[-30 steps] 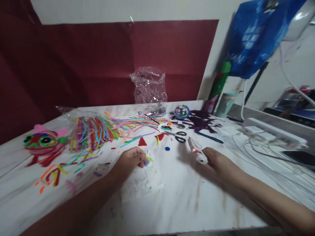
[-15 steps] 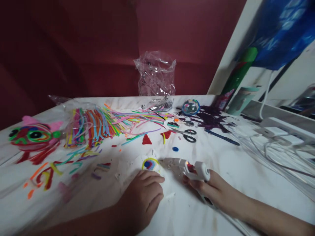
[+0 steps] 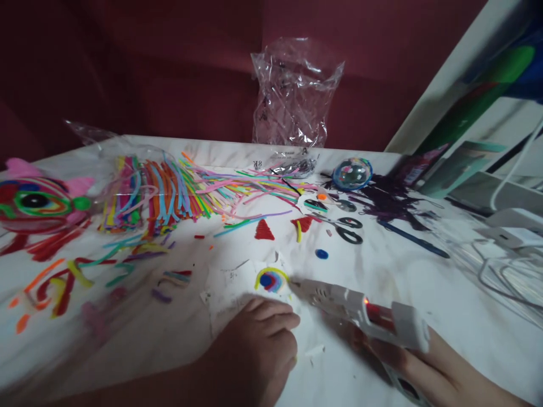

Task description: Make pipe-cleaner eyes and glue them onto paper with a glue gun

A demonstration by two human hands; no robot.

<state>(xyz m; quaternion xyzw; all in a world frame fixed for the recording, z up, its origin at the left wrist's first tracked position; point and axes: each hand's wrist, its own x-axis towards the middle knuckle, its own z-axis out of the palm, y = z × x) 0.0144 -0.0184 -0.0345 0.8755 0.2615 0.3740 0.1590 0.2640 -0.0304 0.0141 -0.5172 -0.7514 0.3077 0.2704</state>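
Note:
My right hand [image 3: 418, 364] is wrapped around the grip of a white hot glue gun [image 3: 339, 298], whose small orange light glows. The nozzle points left, close to the right edge of a coiled pipe-cleaner piece [image 3: 271, 279] in blue, red, lilac and yellow. That coil lies on a scrap of white paper [image 3: 224, 280]. My left hand [image 3: 267, 339] rests on the paper just below the coil, fingers curled together; what they hold, if anything, is hidden.
Behind lie red triangles [image 3: 264, 230], a blue disc [image 3: 321, 254], scissors [image 3: 345, 229] and a dark blue pen-like stick [image 3: 413, 239]. Bundled pipe cleaners [image 3: 169, 189] and a colourful fish-like craft [image 3: 38, 203] are at left. White cables [image 3: 500, 271] run along the right.
The camera view has shifted closer and lower. The glue gun appears larger, tilted more, with its nozzle still beside the coil. My left hand stays just below the coil.

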